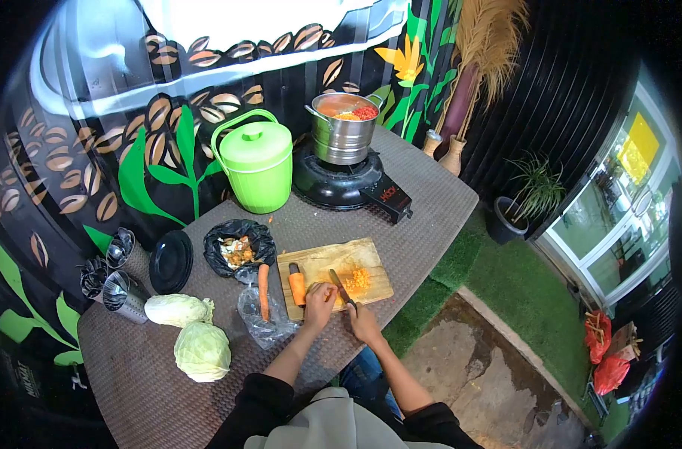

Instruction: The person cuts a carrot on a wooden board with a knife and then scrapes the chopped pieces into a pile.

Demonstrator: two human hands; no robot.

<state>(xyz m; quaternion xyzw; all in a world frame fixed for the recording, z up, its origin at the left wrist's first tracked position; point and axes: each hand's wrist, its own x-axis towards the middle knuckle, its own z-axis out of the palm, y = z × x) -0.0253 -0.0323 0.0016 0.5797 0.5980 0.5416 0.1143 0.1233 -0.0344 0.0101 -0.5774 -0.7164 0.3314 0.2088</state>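
Observation:
My left hand (318,302) presses down on a piece of carrot at the near edge of the wooden cutting board (333,260). My right hand (362,322) grips a knife (339,285) whose blade lies on the board beside the left fingers. A pile of diced carrot (358,279) sits right of the blade. An orange peeler-like tool (297,285) lies on the board's left side. A whole carrot (264,290) rests on a clear plastic bag (262,318) just left of the board.
Two cabbages (202,350) (178,309) lie at the left. A black bag of peelings (240,249), black plates (170,260), metal cutlery holders (120,292), a green lidded bucket (256,159) and a steel pot (344,129) on a portable stove (341,183) stand behind. The table edge drops off at the right.

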